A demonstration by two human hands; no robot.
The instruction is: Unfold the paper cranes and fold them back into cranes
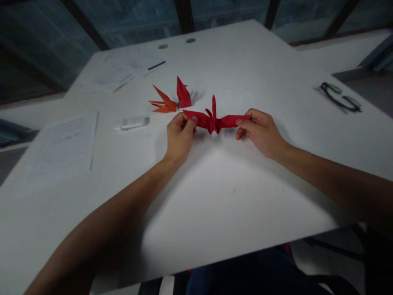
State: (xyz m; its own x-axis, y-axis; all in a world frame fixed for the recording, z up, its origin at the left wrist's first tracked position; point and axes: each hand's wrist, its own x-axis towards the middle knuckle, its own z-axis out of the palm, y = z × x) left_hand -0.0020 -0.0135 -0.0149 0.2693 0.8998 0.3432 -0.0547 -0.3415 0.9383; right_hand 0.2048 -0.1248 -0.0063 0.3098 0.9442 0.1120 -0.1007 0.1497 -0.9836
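Observation:
A red origami crane [213, 121] is stretched between my two hands, its wings spread to the sides and its narrow points standing up in the middle. My left hand [180, 137] pinches the left wing between thumb and fingers. At the other wing's tip, my right hand [260, 130] has the same kind of pinch. Just behind my left hand stands a second folded red paper piece [183, 93]. Beside it lies an orange folded paper piece [165, 102] with several pointed ends fanning left.
On the white table [227, 213], a white tube [132, 123] lies left of my hands. Printed sheets [64, 143] are at the left, with more papers [113, 73] and a dark pen-like stick [156, 65] farther back. Black-framed glasses [340, 97] lie at the right.

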